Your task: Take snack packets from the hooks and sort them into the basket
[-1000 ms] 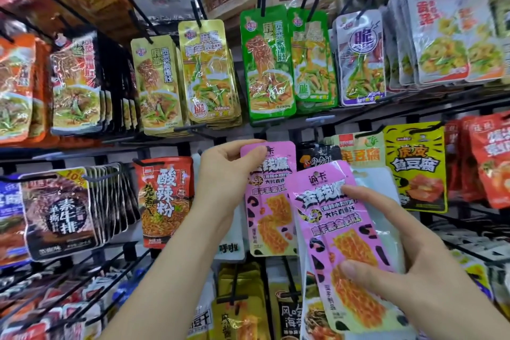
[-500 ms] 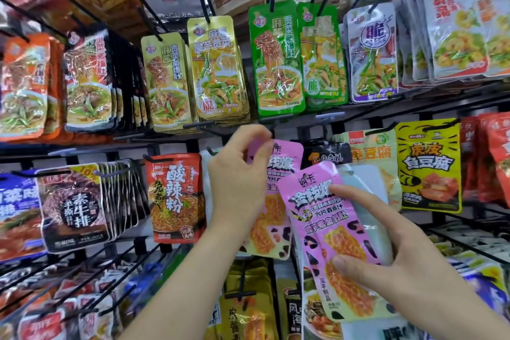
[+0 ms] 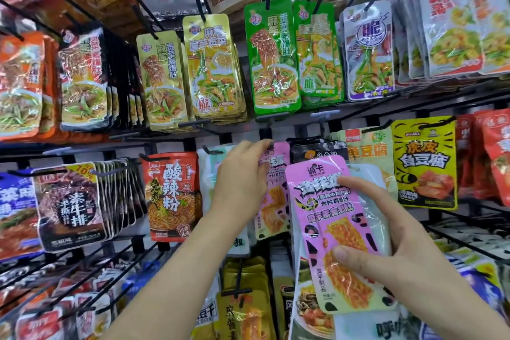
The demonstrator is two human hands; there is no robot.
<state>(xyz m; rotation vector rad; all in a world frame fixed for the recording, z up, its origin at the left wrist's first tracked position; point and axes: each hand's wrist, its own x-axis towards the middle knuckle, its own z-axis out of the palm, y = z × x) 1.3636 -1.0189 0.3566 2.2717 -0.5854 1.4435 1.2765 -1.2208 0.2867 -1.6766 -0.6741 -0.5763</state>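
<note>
A pink packet (image 3: 334,229) is held clear of the rack at 5 o'clock in the view, pinched between the thumb and curled fingers (image 3: 356,183) of the right hand (image 3: 400,265). A second pink packet (image 3: 273,201), hanging at centre, is gripped at its top edge by the left hand (image 3: 242,182). It is hemmed in by a red noodle packet (image 3: 172,196) at 9 o'clock and a black packet (image 3: 317,148) at 2 o'clock, and its right edge is overlapped by the first. Green packets (image 3: 271,63) hang close at 12 o'clock.

A black rack (image 3: 82,146) fills the whole view. Its long bars run from side to side. A pale wall (image 3: 364,119) shows behind it. The light is bright.
</note>
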